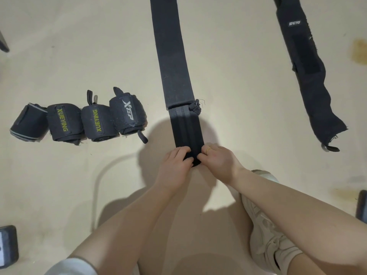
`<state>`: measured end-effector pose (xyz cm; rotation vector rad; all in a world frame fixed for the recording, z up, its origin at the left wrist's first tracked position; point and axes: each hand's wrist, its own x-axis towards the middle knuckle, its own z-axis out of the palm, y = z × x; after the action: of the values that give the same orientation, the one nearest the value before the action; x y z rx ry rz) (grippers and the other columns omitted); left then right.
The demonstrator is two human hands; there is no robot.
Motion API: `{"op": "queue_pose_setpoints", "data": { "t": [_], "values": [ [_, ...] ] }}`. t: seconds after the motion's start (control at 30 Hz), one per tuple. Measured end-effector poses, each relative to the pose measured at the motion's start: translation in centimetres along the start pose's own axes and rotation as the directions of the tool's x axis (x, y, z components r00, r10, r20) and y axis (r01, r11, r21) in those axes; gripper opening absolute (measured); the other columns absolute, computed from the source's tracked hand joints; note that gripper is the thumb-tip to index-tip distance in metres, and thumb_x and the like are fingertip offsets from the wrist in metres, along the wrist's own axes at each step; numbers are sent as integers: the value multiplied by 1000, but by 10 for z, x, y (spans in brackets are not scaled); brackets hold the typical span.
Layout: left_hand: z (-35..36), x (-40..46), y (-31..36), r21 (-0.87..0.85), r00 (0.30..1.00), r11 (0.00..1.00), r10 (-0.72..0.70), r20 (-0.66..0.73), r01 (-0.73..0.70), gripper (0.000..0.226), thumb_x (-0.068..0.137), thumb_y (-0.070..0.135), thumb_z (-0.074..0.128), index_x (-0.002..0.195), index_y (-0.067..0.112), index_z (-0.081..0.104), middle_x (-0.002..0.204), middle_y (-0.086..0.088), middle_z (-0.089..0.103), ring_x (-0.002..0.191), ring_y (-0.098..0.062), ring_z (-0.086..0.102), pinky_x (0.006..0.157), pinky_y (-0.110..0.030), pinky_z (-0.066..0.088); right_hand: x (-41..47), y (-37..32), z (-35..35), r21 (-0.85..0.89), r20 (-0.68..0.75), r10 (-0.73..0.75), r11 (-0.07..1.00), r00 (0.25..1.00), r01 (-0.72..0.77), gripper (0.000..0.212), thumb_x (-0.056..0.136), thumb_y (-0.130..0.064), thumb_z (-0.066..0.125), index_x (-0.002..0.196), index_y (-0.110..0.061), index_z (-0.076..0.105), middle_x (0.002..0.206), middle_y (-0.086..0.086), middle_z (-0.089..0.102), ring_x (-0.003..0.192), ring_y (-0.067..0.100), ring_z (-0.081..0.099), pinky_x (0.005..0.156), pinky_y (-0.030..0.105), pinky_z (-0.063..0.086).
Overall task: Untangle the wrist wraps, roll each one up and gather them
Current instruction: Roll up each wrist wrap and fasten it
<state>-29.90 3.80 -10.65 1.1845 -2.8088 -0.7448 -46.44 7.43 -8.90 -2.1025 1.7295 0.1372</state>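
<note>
A long black wrist wrap (174, 72) lies stretched out flat on the beige floor, running from the top of the view down to my hands. My left hand (175, 165) and my right hand (218, 161) both pinch its near end, which is folded over into a small first turn. To the left stands a row of several rolled black wraps (79, 122), two lettered XUEYING and one XTEP. Another black wrap (309, 76) lies unrolled and crumpled at the upper right.
My knees and a beige shoe (270, 235) fill the bottom of the view. A dark device (8, 247) lies at the lower left edge, another dark object (361, 207) at the right edge. A brownish stain (359, 50) marks the floor at the far right.
</note>
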Motion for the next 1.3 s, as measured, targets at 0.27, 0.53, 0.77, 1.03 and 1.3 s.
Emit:
{"op": "queue_pose_setpoints", "data": {
  "t": [0.27, 0.53, 0.77, 1.03, 1.3],
  "values": [
    [-6, 5, -5, 77, 994, 993, -96, 50, 92, 23, 84, 20, 61, 105, 21, 71, 90, 6, 64, 97, -17, 48, 81, -25, 32, 21, 0, -12, 340, 214, 378, 836, 901, -431, 12, 87, -15, 57, 97, -14, 50, 91, -1, 52, 87, 24, 54, 67, 30, 35],
    [-10, 19, 0, -259, 917, 881, -363, 167, 396, 19, 94, 15, 52, 110, 9, 60, 104, -2, 48, 96, -24, 54, 83, -37, 46, 15, -4, -2, -241, 12, 45, 970, 999, -41, 28, 54, -16, 85, 60, -15, 57, 68, -1, 58, 64, 21, 57, 50, 25, 36],
    [-16, 24, -1, -222, 957, 932, -288, 29, 287, 12, 88, 8, 54, 87, 3, 65, 87, -10, 55, 80, -29, 53, 67, -44, 49, 22, -1, -1, -295, -90, -26, 955, 996, -2, 10, 60, -6, 56, 61, -16, 58, 67, 1, 56, 60, 20, 53, 63, 28, 26],
    [-14, 26, -9, -75, 973, 971, -228, 24, 229, 17, 94, 12, 49, 107, 7, 59, 105, -9, 61, 96, -29, 53, 77, -40, 44, 38, 3, -19, 190, 129, 333, 916, 934, -353, 11, 94, -17, 50, 104, -12, 47, 99, 3, 59, 91, 25, 55, 73, 33, 31],
    [-21, 51, -10, -94, 920, 915, -389, 54, 393, 14, 93, 15, 45, 88, 11, 57, 92, -2, 52, 82, -18, 49, 72, -31, 43, 45, 16, -20, -385, -15, -150, 914, 989, 133, 15, 69, -23, 68, 62, -15, 57, 68, 0, 54, 52, 19, 50, 50, 26, 34]
  ]
}}
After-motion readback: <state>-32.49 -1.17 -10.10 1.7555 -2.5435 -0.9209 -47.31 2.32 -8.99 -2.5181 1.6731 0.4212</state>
